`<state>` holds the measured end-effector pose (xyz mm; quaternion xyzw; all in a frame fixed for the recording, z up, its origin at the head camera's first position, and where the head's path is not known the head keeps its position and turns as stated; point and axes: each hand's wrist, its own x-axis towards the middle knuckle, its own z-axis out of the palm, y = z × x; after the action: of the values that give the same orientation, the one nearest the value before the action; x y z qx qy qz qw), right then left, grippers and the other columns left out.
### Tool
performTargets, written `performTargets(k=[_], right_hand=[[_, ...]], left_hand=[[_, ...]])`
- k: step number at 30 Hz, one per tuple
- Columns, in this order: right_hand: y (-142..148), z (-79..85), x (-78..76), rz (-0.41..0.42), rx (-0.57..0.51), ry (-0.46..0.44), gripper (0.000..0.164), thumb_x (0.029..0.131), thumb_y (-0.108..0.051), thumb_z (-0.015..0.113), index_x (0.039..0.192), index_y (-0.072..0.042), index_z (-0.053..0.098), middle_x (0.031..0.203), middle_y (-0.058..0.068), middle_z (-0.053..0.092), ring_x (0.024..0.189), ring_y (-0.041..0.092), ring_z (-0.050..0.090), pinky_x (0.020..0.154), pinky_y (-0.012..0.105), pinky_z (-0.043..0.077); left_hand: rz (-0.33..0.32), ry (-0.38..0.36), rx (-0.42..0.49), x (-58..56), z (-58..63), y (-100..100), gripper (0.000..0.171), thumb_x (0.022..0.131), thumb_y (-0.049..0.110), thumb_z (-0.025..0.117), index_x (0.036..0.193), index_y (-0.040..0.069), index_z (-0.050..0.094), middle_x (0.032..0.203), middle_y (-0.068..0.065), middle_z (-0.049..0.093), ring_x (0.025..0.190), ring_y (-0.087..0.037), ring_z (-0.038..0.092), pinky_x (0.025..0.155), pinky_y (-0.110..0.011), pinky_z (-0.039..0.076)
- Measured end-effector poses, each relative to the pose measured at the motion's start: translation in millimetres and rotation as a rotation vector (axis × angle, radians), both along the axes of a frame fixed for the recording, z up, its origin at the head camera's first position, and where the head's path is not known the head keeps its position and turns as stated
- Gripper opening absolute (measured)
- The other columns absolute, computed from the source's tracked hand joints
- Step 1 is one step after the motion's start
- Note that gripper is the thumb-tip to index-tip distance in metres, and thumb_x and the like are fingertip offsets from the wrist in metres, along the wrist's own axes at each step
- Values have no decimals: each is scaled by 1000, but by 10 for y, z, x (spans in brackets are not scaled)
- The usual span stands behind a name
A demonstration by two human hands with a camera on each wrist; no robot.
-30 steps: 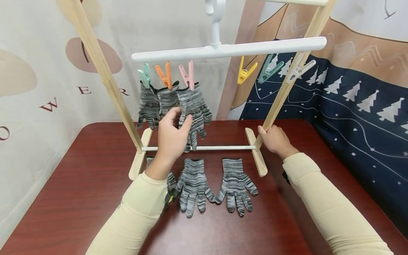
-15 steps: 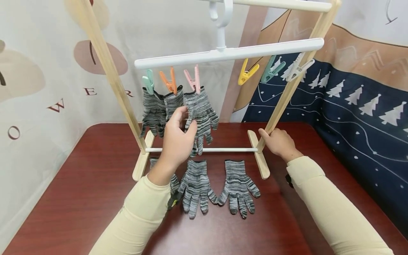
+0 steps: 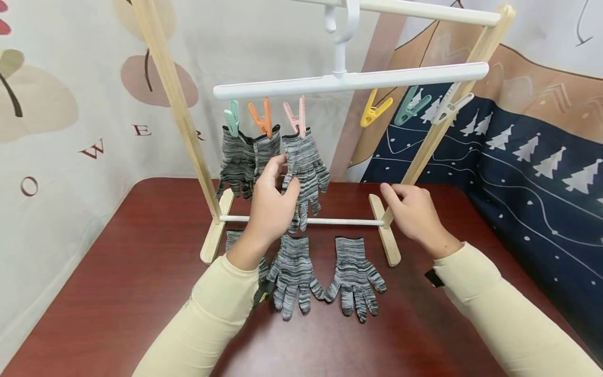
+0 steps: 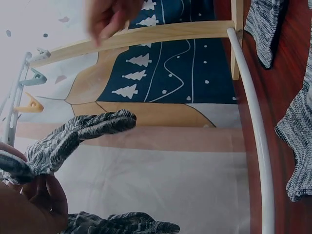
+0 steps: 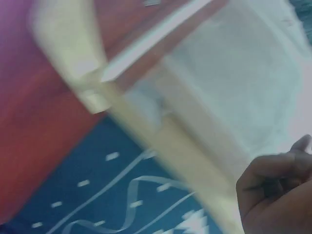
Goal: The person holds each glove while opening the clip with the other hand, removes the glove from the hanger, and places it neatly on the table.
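Three grey striped knit gloves hang from a white hanger (image 3: 377,78): one by a mint clothespin (image 3: 232,119), one by an orange clothespin (image 3: 265,119), and the frontmost glove (image 3: 308,165) by a pink clothespin (image 3: 297,119). My left hand (image 3: 273,207) holds this frontmost glove by its side edge, thumb in front and fingers behind. In the left wrist view the glove (image 4: 63,139) sticks out past that hand. My right hand (image 3: 416,212), fingers loosely curled, is apart from the wooden post (image 3: 428,144) and holds nothing; its wrist view is blurred.
On the red-brown table (image 3: 118,293) lie more such gloves: one at right (image 3: 355,277), one in the middle (image 3: 294,275), and one mostly under my left forearm. Yellow (image 3: 375,111), green (image 3: 411,110) and white (image 3: 449,109) clothespins hang at the hanger's right. A white bar (image 3: 339,221) joins the stand's feet.
My right hand has let go of the wooden post and come slightly away from it. My left hand stays at the frontmost glove. The whole view has shifted a little.
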<state>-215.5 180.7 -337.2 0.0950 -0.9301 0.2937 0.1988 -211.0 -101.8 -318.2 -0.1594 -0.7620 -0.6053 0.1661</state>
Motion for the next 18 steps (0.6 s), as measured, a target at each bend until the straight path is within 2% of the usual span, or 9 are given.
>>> performTargets(k=[2,5,9,12,14,16,18], right_hand=[[-152,138,-21,65,-47,31,49,105,-37,46,63,-11,51,56,0,39,55,18,41,54,31,34],[-375,327,-76,168,-169,17,39,105,-31,48,77,-8,62,65,5,49,59,17,50,59,27,44],[-633,542,-182,262,-334,-67,36,107,-30,45,106,-3,69,89,13,64,76,18,61,74,28,54],[-801,669,-278,302,-408,-136,40,108,-31,41,124,-5,66,111,16,68,94,19,64,89,32,53],[-907,735,-346,337,-458,-177,42,108,-33,39,130,-7,63,120,17,67,105,22,64,95,37,51],[-1001,798,-407,378,-503,-207,43,109,-33,38,134,-8,61,126,17,66,113,24,62,98,39,50],[-1079,857,-457,417,-529,-229,44,109,-35,37,136,-9,60,127,15,65,118,24,60,100,41,50]], left_hand=[[-3,-5,2,-4,10,0,48,99,12,51,146,5,43,133,-15,55,97,-23,51,78,-36,40],[-1,-2,-2,-18,9,12,49,99,12,52,147,5,43,134,-14,55,99,-22,50,78,-36,39],[-7,2,-13,-33,-2,36,48,101,15,51,147,7,41,127,-13,54,83,-22,46,73,-35,38],[-7,-3,-16,-23,-6,41,48,103,20,50,148,7,40,123,-13,53,77,-24,44,71,-37,38],[3,-8,-14,-12,-6,36,49,104,24,51,148,7,40,129,-14,53,91,-23,52,79,-39,43],[6,-10,-10,-2,-3,27,52,104,28,52,149,7,38,139,-17,50,112,-25,55,91,-44,46],[8,-12,-10,-1,2,19,56,103,32,54,151,7,37,149,-17,45,133,-25,48,105,-47,43]])
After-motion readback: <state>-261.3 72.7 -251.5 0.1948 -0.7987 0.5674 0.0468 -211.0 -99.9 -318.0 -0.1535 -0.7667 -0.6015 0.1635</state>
